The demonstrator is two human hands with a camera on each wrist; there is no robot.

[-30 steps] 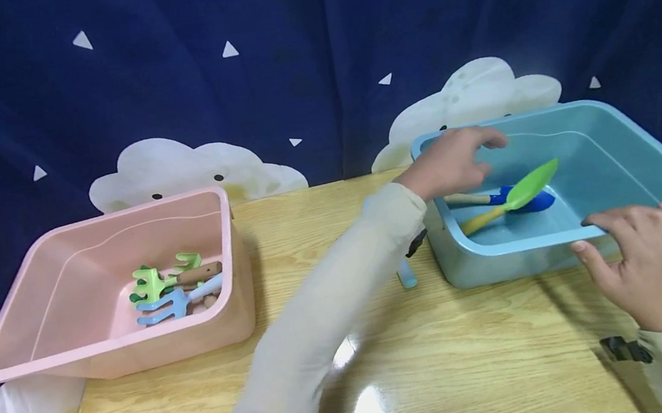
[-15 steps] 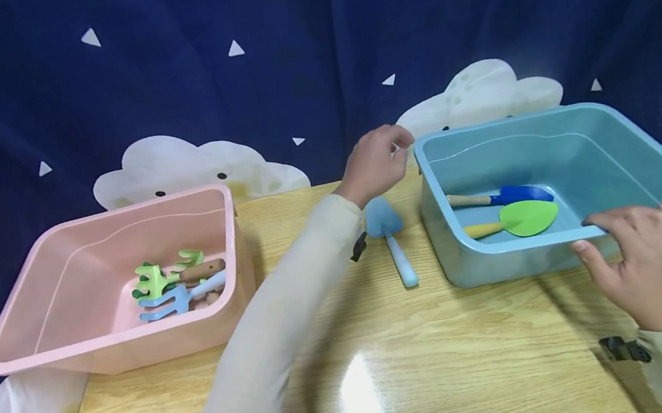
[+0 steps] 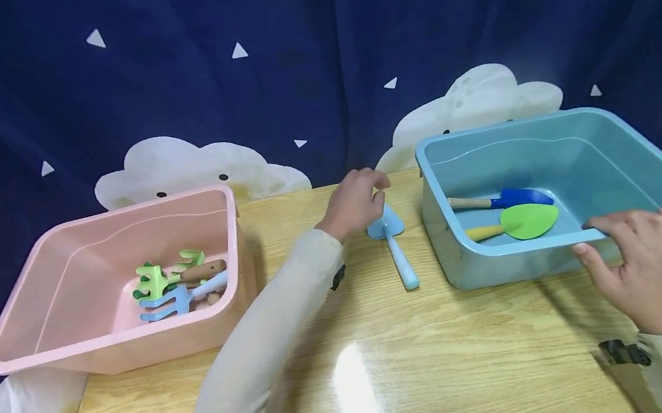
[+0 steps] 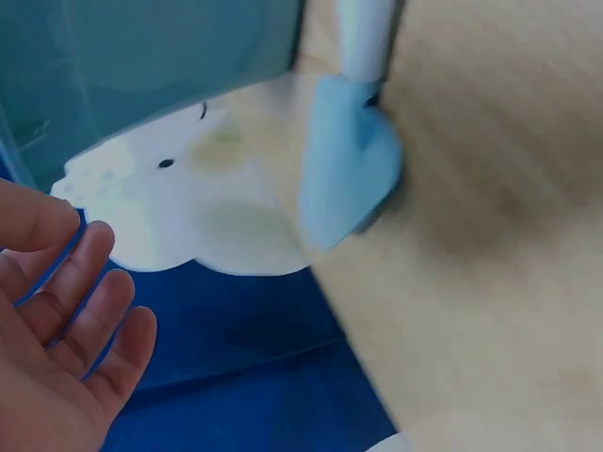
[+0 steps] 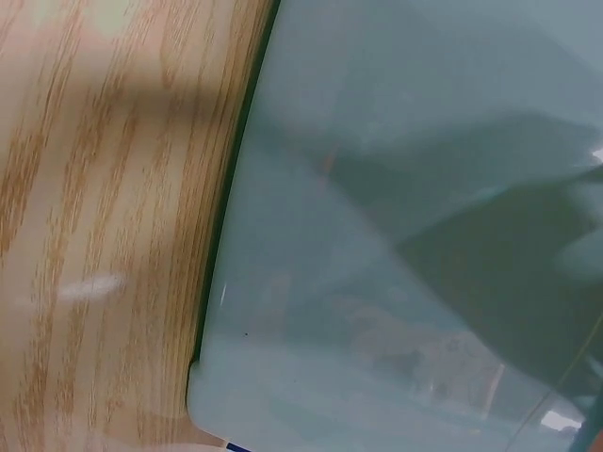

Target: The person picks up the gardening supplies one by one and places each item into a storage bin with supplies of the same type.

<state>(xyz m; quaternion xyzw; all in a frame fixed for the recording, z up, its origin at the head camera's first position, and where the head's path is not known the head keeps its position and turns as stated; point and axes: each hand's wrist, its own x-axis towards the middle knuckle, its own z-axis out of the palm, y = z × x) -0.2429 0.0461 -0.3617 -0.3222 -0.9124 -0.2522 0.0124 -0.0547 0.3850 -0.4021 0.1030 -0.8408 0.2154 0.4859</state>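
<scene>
A light blue trowel point(image 3: 393, 243) lies on the wooden table point(image 3: 454, 358) between two bins, its blade pointing away from me. My left hand point(image 3: 361, 196) hovers just above and left of that blade with its fingers relaxed, holding nothing. In the left wrist view the trowel point(image 4: 350, 174) lies apart from the left hand's fingers point(image 4: 89, 301). My right hand point(image 3: 631, 245) grips the front rim of the blue bin point(image 3: 624, 123), fingers over the edge and thumb beneath. Inside the bin lie a dark blue trowel point(image 3: 510, 197) and a green trowel point(image 3: 524, 221).
A pink bin point(image 3: 115, 342) on the left holds green rakes point(image 3: 154, 281) and a light blue rake point(image 3: 175, 300). A dark blue curtain with clouds hangs behind the table. The right wrist view shows only the blue bin's wall point(image 5: 405, 235) and wood point(image 5: 104, 188).
My left hand left the blue bin, where the green trowel now lies flat, and moved left and down to the light blue trowel's blade. The right hand kept its hold.
</scene>
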